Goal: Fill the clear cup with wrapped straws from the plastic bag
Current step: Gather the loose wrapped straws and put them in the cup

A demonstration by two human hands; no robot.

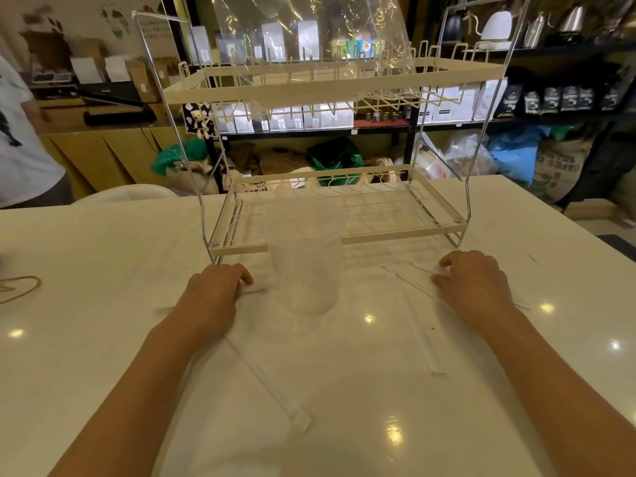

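Observation:
A clear cup (306,270) stands empty on the white table in front of a two-tier wire rack. Wrapped straws lie flat on the table: one long straw (265,380) runs from under my left hand toward me, others (418,325) fan out by my right hand. My left hand (215,296) rests palm down left of the cup, fingers curled on a straw's end. My right hand (476,287) lies palm down right of the cup, fingertips pressing on the straws there. A large clear plastic bag (309,36) sits on the rack's top tier.
The cream wire rack (395,235) stands just behind the cup; its lower shelf is at cup height. A person in a white shirt (20,139) stands at the far left. A cord (20,287) lies at the table's left edge. Shelves of goods fill the background.

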